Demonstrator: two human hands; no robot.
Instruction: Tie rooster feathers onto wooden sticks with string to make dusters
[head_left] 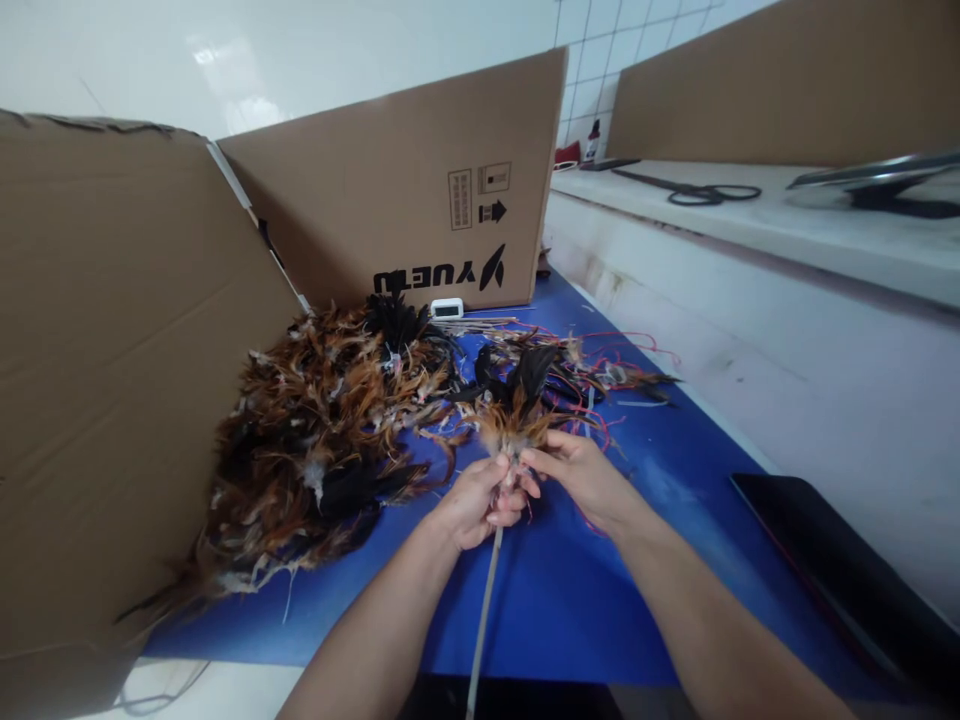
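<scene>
My left hand (480, 500) is closed round the top of a thin pale stick (484, 610), just under a tuft of brown and black feathers (516, 415). The stick slopes down toward me between my forearms. On the tuft's right side, my right hand (581, 475) pinches the feather bases with thumb and forefinger. Bits of pinkish-red string show beneath the fingers. The exact join between feathers and stick is hidden by my fingers.
A big heap of brown and black feathers (322, 430) lies left on the blue table (555, 620). Cardboard panels (405, 180) stand behind and left. Beyond are loose feathers, red string (600, 425), thin sticks and a small white digital display (448, 309). Scissors (705, 190) rest on the right ledge.
</scene>
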